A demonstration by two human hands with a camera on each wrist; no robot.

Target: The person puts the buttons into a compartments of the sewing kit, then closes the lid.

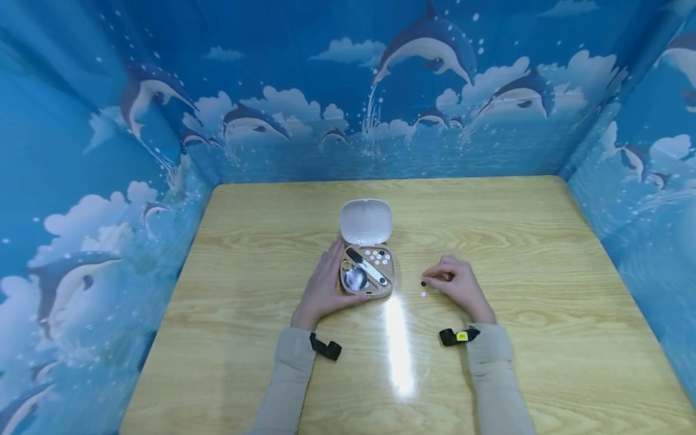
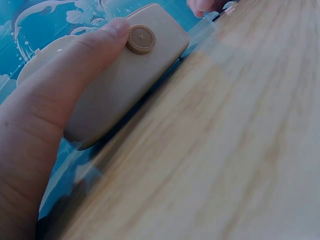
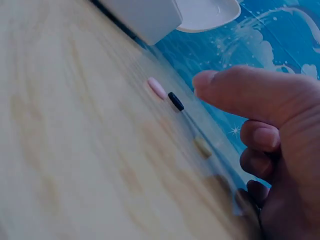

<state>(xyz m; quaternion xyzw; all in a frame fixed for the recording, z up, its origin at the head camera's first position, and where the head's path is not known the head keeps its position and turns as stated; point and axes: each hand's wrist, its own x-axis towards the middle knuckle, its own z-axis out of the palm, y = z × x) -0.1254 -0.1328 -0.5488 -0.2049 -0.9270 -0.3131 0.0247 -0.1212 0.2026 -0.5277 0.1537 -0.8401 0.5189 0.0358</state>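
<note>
A beige sewing kit box [image 1: 393,284] sits with its white lid [image 1: 367,222] raised. Inside are several small buttons [image 1: 377,261], a white-and-black tool [image 1: 370,267] and a round silvery piece [image 1: 356,278]. My left hand [image 1: 324,284] braces the box, fingers along its left side and thumb across the front, next to a round button-like catch [image 2: 141,39]. To the right, a black button [image 3: 176,101] and a pink button [image 3: 156,88] lie on the table. My right hand [image 1: 457,284] hovers close by, thumb and forefinger almost together, other fingers curled; nothing shows between them.
The wood-grain table [image 1: 244,254] carries a bright light reflection in front of the box. Dolphin-printed blue curtains [image 1: 304,139] stand behind and at both sides. Black straps [image 1: 326,347] are on both wrists.
</note>
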